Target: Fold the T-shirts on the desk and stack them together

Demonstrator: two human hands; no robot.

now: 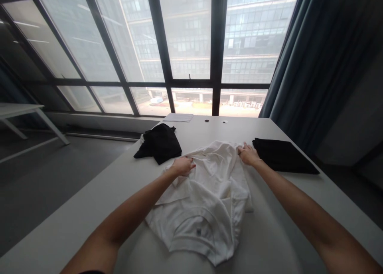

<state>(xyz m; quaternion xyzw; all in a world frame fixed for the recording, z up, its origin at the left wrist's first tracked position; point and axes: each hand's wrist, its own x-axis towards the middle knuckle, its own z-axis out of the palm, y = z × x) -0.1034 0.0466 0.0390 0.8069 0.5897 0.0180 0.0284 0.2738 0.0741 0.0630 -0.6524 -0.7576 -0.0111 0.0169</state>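
A white T-shirt (206,194) lies rumpled on the white table, its neckline with a small dark label toward me and its body stretching away. My left hand (183,166) pinches the cloth along the shirt's left side, with the fingers closed. At the far right corner of the shirt, my right hand (249,153) grips the edge of the fabric between thumb and fingers. Folds run across the cloth between both hands. Parts of the sleeves are bunched and tucked under, so their full shape is hidden.
A crumpled black garment (161,143) lies left of the shirt. A neatly folded black garment (284,156) sits to the right, close to my right hand. Papers (178,118) rest at the far edge of the white table (113,186). Beyond stand windows and a blue curtain (290,66).
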